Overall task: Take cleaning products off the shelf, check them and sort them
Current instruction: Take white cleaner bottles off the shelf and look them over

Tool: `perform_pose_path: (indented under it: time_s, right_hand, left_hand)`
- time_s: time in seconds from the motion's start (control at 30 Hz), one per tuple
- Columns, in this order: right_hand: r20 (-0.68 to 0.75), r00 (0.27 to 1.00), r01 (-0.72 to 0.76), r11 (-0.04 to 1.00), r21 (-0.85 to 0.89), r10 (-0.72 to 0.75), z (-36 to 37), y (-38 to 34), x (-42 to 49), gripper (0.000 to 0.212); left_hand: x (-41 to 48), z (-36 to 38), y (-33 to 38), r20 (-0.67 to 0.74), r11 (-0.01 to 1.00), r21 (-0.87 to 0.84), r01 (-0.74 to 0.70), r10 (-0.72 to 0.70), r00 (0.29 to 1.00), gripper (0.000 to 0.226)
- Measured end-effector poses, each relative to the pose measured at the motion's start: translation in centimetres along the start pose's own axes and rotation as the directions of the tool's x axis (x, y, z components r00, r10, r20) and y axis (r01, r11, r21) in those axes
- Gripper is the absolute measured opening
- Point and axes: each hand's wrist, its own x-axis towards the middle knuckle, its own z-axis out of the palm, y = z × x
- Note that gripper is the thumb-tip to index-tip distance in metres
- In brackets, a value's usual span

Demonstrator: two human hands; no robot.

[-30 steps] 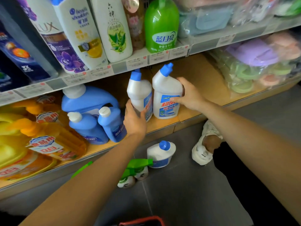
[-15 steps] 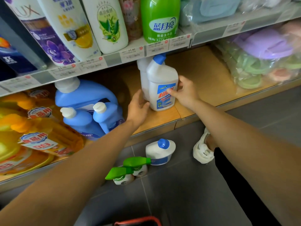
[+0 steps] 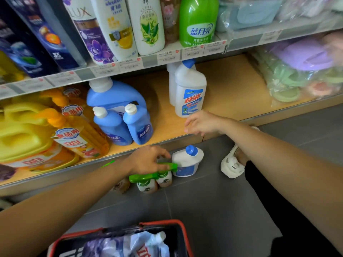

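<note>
Two white toilet-cleaner bottles (image 3: 189,97) with blue caps stand one behind the other on the lower wooden shelf (image 3: 232,93). My right hand (image 3: 202,123) hovers just in front of them, fingers spread and blurred, holding nothing. On the floor below stand a third white bottle with a blue cap (image 3: 187,162) and two small spray bottles with green triggers (image 3: 148,182). My left hand (image 3: 148,160) reaches down over the green trigger heads, with its fingertips at the nearer one and beside the white bottle. Its fingers are not closed round anything.
Blue detergent bottles (image 3: 115,117) and yellow-orange dish-soap jugs (image 3: 37,138) fill the shelf's left. Shampoo bottles and a green bottle (image 3: 197,21) stand on the upper shelf, and bagged slippers (image 3: 297,75) lie at right. A red-rimmed basket (image 3: 161,222) with a refill pouch sits below, and a white shoe (image 3: 232,166) is on the floor.
Both hands let go of the two white bottles, now lined up on the shelf. My left hand dropped to the floor bottles, and my right hand pulled back from the shelf.
</note>
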Motion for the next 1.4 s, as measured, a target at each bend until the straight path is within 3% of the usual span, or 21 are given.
perform_pose_path:
  time_s: [0.07,0.13,0.23,0.33,0.47,0.6,0.67,0.77,0.87,1.0,1.1,1.27,1.4]
  right_hand:
    - [0.276,0.961,0.037,0.988,-0.147,0.005,1.0,-0.9,-1.5,0.042]
    - [0.378,0.926,0.127,0.934,-0.334,0.009,2.4,-1.4,-2.6,0.047]
    - [0.296,0.953,0.22,0.808,-0.547,-0.059,4.1,-1.4,-3.6,0.041]
    - [0.25,0.964,0.229,0.756,-0.613,-0.09,4.9,-1.0,-4.6,0.033]
    - [0.192,0.979,0.17,0.807,-0.565,-0.072,4.8,-0.6,-6.0,0.027]
    - [0.053,0.998,0.038,0.948,-0.317,-0.022,2.1,-1.8,-7.8,0.021]
    - [-0.087,0.996,0.007,0.98,-0.2,-0.025,-0.2,-2.7,-8.8,0.024]
    - [-0.328,0.945,0.037,0.995,0.097,-0.003,-3.7,-4.2,-10.0,0.035]
    - [-0.554,0.832,0.188,0.951,0.247,-0.021,-6.0,-5.6,-10.3,0.039]
    - [-0.715,0.699,0.266,0.938,0.225,-0.027,-6.5,-6.7,-8.8,0.043]
    - [-0.73,0.682,0.224,0.964,0.143,-0.051,-5.9,-7.5,-7.0,0.032]
    - [-0.738,0.674,0.127,0.979,0.158,0.032,-5.7,-8.1,-4.8,0.041]
    - [-0.73,0.684,0.082,0.995,0.056,-0.015,-5.3,-8.7,-3.6,0.045]
  left_hand:
    - [-0.9,0.5,-0.1,0.08,0.992,0.128,0.016,-0.026,0.996,0.048]
    - [-1.4,1.1,-0.1,0.095,0.98,0.198,0.034,-0.053,0.994,0.058]
    - [-1.4,2.3,-0.2,0.047,0.963,0.259,0.076,-0.091,0.995,0.059]
    - [-1.3,3.2,-0.2,-0.017,0.974,0.2,0.106,-0.105,0.994,0.048]
    - [-1.5,4.1,-0.3,-0.109,0.977,0.147,0.152,-0.136,0.985,0.043]
    - [-1.0,4.2,-0.1,-0.131,0.982,0.09,0.163,-0.151,0.98,0.042]
    - [-0.9,3.9,0.0,-0.133,0.983,0.053,0.176,-0.168,0.977,0.043]
    - [-0.9,3.7,-0.1,-0.144,0.983,0.038,0.181,-0.174,0.974,0.045]
    - [-1.2,3.8,-0.3,-0.154,0.983,0.037,0.182,-0.174,0.973,0.043]
    - [-1.7,2.2,0.3,-0.216,0.989,0.009,0.15,-0.145,0.966,0.039]
    - [-2.0,-0.8,1.6,-0.317,0.993,-0.016,0.118,-0.117,0.941,0.039]
    - [-2.9,-6.1,3.2,-0.381,0.996,-0.042,0.079,-0.089,0.92,0.037]
    - [-2.9,-9.7,4.3,-0.499,0.997,-0.078,-0.013,-0.027,0.866,0.032]
